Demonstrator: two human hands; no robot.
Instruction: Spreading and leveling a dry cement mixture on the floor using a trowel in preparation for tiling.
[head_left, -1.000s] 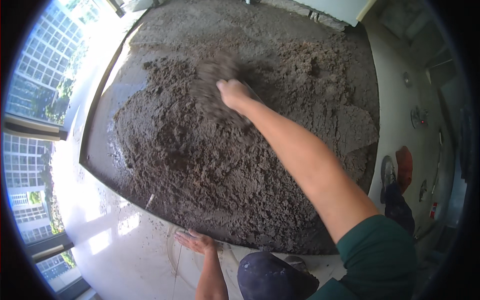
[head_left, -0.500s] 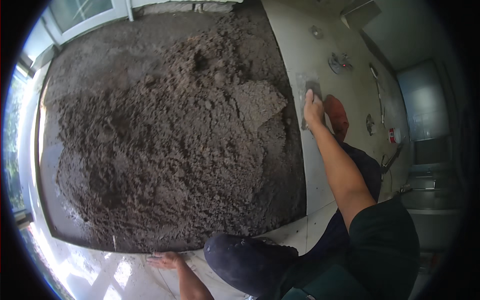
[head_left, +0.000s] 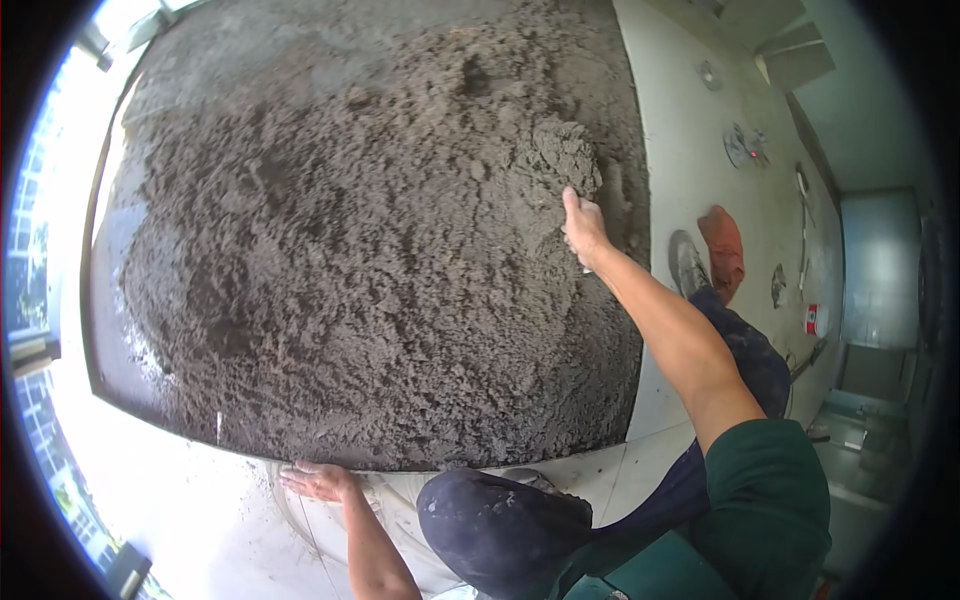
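A broad bed of rough grey-brown wet mortar (head_left: 380, 270) fills the middle of the view. On its right part my right hand (head_left: 583, 222) is closed on a trowel, whose blade is buried under or coated with mortar; only a small light bit shows by my fingers. At the lower left my left hand (head_left: 315, 481) lies with fingers spread on the pale floor tile (head_left: 230, 480), just outside the near edge of the mortar bed.
My bent knee (head_left: 480, 515) and shoe (head_left: 688, 262) border the mortar. Along the right tile strip lie a red cloth-like item (head_left: 722, 255), suction-cup tools (head_left: 745, 148), a long pale bar (head_left: 802, 230) and a red-and-white container (head_left: 815, 319). Windows line the left.
My right hand moved from the middle of the mortar out over the right tile strip with the trowel, then back left onto the mortar. The view has shifted; my left hand stays on the tile.
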